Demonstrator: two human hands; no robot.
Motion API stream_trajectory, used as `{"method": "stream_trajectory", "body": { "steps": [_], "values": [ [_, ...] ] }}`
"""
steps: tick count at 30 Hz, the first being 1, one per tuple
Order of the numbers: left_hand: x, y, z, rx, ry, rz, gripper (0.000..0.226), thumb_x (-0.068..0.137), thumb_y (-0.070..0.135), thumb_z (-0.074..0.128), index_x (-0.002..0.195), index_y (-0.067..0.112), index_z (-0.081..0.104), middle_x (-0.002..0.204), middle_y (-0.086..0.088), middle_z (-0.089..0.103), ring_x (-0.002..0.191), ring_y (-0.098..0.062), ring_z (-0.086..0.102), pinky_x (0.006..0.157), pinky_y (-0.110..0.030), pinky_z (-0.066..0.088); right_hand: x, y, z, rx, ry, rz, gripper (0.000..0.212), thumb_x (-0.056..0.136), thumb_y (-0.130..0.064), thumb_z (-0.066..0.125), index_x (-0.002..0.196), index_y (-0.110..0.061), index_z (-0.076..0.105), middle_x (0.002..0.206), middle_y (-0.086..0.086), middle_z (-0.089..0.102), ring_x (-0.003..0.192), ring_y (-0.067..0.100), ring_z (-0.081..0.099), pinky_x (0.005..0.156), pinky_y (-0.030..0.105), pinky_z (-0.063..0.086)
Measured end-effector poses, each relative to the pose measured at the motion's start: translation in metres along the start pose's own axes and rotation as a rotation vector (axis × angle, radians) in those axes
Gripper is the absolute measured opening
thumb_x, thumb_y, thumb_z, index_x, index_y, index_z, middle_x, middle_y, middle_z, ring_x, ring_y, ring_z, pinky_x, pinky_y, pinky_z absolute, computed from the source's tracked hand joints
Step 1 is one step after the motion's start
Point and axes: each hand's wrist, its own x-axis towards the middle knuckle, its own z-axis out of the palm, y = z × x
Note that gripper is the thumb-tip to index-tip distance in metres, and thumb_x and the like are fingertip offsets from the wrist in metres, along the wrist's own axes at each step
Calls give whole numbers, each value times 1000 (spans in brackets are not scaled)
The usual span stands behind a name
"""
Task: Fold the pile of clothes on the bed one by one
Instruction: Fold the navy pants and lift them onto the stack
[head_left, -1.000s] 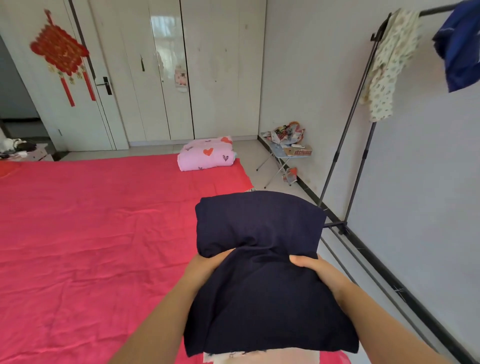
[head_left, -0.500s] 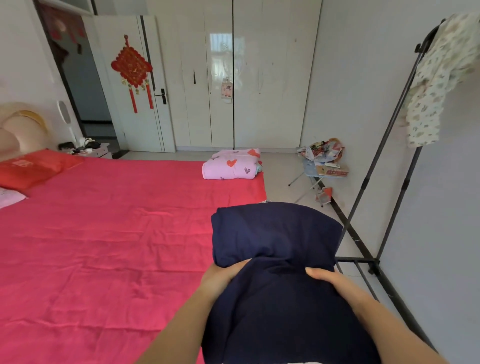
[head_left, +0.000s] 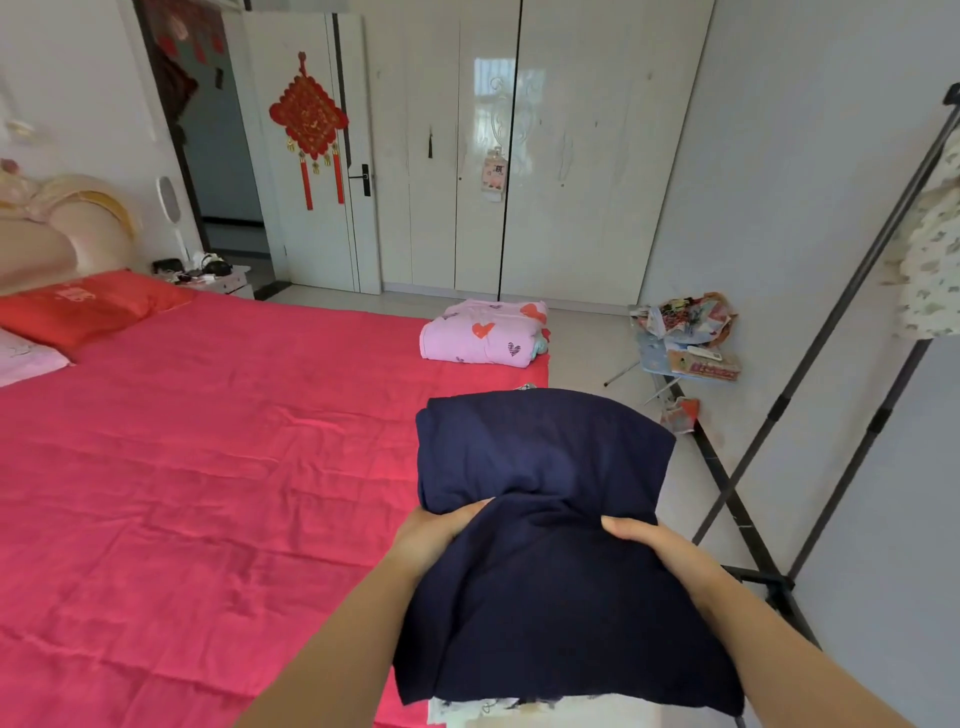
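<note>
Navy garment (head_left: 545, 545) lower centre-right of frame, folded into a thick bundle, held up over the near right edge of the bed (head_left: 182, 467). Left hand (head_left: 431, 535) grips the bundle's left side at mid-height, fingers tucked under a fold, thumb on top. Right hand (head_left: 654, 545) clamps the right side at the same height, thumb over the cloth, fingers hidden behind it. Fabric pinched in between the two hands, upper part bulging above them. Light patterned cloth (head_left: 483, 706) peeks out under the bundle's bottom edge, bottom centre; can't tell what it is.

Bed covered with a red sheet, wrinkled, fills left and centre. Pink heart-print folded pile (head_left: 483, 335) sits at the far right corner of the bed, centre frame, well apart from the hands. Red pillow (head_left: 88, 306) at left edge by the headboard. Black clothes rack (head_left: 810, 415) along the right wall, a floral garment (head_left: 930, 270) hanging at the right edge. Small cluttered stool (head_left: 685, 343) on the floor, right of the pink pile. White wardrobe (head_left: 545, 156) top centre, red knot ornament (head_left: 309, 119) on the door upper left.
</note>
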Motion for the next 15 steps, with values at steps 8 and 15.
{"method": "stream_trajectory", "body": {
  "steps": [8,15],
  "values": [
    [57,37,53,-26,204,-32,47,63,49,75,94,14,67,59,9,62,44,0,55,30,-11,36,106,-54,-55,-40,-199,37,63,65,-26,79,124,-19,57,109,7,71,97,26,69,75,33,53],
    [93,76,93,-183,283,-32,46,51,53,80,82,24,63,79,9,68,70,-7,62,49,-17,42,170,-112,-92,-120,-323,83,48,64,-33,81,109,-22,68,105,7,72,93,25,70,61,28,57]
  ]
}}
